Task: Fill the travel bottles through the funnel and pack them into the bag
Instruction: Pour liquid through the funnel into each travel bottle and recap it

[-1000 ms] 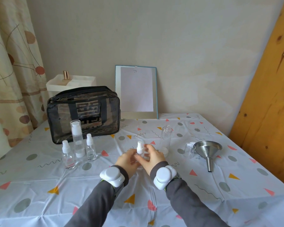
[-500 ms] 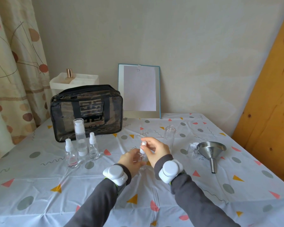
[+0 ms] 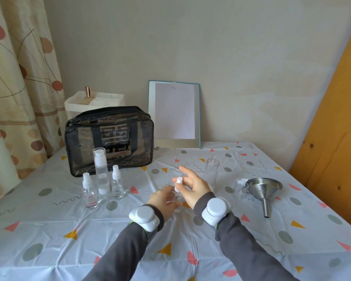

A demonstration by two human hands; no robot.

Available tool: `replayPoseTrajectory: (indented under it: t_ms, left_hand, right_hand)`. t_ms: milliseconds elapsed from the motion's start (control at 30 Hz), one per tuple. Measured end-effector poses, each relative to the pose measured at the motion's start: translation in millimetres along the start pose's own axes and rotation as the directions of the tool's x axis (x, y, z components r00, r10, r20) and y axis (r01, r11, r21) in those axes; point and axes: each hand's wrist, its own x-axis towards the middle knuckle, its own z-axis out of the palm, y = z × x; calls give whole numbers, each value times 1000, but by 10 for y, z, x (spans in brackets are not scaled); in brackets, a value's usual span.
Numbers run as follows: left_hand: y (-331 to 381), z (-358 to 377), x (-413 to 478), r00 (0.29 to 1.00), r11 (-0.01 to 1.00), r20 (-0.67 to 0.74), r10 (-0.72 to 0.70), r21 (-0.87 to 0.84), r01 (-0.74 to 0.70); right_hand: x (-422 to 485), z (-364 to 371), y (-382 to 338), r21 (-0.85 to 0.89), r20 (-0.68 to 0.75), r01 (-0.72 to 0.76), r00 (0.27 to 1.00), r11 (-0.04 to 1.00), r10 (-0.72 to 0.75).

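Observation:
A small clear spray bottle [image 3: 176, 196] stands mid-table, gripped around its body by my left hand [image 3: 164, 199]. My right hand [image 3: 193, 186] pinches its white spray top [image 3: 179, 181], fingers partly spread. Behind them stands a taller open clear bottle [image 3: 211, 169] without a cap. At the left stand two small spray bottles [image 3: 88, 191] [image 3: 117, 184] and a tall pump bottle [image 3: 101, 173]. The steel funnel [image 3: 263, 189] lies on its side at the right, with a clear cap [image 3: 240, 188] beside it. The closed black see-through bag [image 3: 109, 138] stands at the back left.
A blue-framed board with white paper [image 3: 174, 114] leans on the wall behind the table. A white organiser box [image 3: 93, 102] sits behind the bag. Curtain [image 3: 14, 78] hangs at the left, and a wooden panel [image 3: 332, 128] stands at the right. The patterned tablecloth [image 3: 49, 230] covers the table.
My right hand has shifted from cupping the small bottle to pinching its white top, fingers fanning out. The view has tilted slightly; the left hand still holds the bottle.

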Motion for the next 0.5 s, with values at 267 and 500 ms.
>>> replayPoseTrajectory:
  t_ms: [267,500]
  left_hand:
    - [-4,-5,7,1000,1000,5,-15,22,15]
    - [2,-17,0,1000,1000,25,5,-15,-4]
  right_hand:
    - [22,-34,-39,-288,-84,8,996,958,-34]
    - [-64,-28,4,-64,-20,35,999,997,-36]
